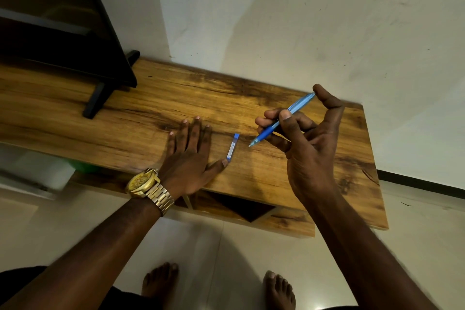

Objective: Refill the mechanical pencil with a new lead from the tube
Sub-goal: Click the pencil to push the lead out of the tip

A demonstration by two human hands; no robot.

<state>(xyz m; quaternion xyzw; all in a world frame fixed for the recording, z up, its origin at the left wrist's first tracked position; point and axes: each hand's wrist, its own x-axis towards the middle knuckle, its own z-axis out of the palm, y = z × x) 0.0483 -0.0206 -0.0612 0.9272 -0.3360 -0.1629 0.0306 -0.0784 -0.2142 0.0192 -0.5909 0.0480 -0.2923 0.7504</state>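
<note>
A blue mechanical pencil (281,119) is held in my right hand (309,143) above the wooden table (251,178), tip pointing down-left, my thumb resting on its rear end. A small blue and white lead tube (232,146) lies flat on the table between my hands. My left hand (188,153) rests flat on the table, fingers spread, with the thumb tip touching the near end of the tube. It holds nothing.
A black TV (57,33) on a stand (95,100) occupies the left part of the table. A white wall rises behind. The table's right edge (375,158) and front edge are close. My bare feet (161,282) stand on the tiled floor below.
</note>
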